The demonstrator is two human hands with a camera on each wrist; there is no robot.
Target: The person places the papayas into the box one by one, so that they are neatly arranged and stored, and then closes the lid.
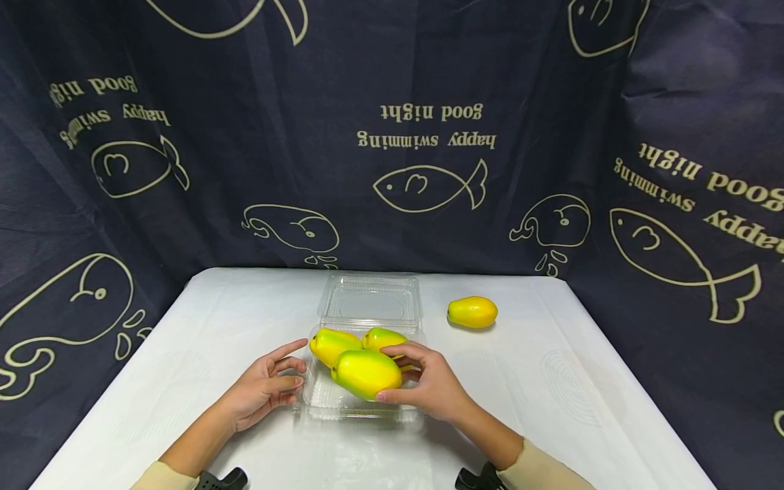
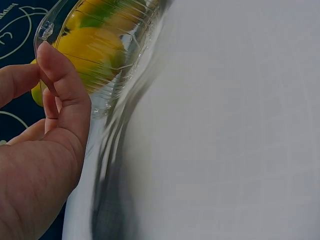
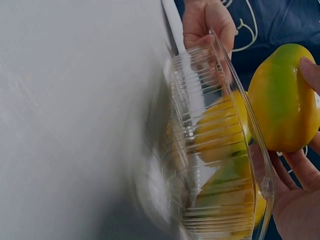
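Plainly, the person's right hand carries the delicate part of what I watch from my remote station: its thumb and fingers pinch a green-and-yellow papaya, tilted above the near part of the clear plastic clamshell base. Two papayas lie behind it in that base, one at the left and one at the right, and the lid is folded back flat beyond them. The left hand has its fingers loosely spread at the base's left edge; I cannot tell whether a fingertip touches the rim. My first worry is the grip: the skin looks smooth and glossy, so a slack thumb could let the fruit slip and knock the pair behind. Lowered too far back, I judge, it could ride up on them or shove one against the wall. The plastic looks thin, so a hard push on the rim might skid the base or buckle its side. A fourth papaya rests on the white-covered counter right of the lid; being rounded, it could roll if the cloth were tugged.
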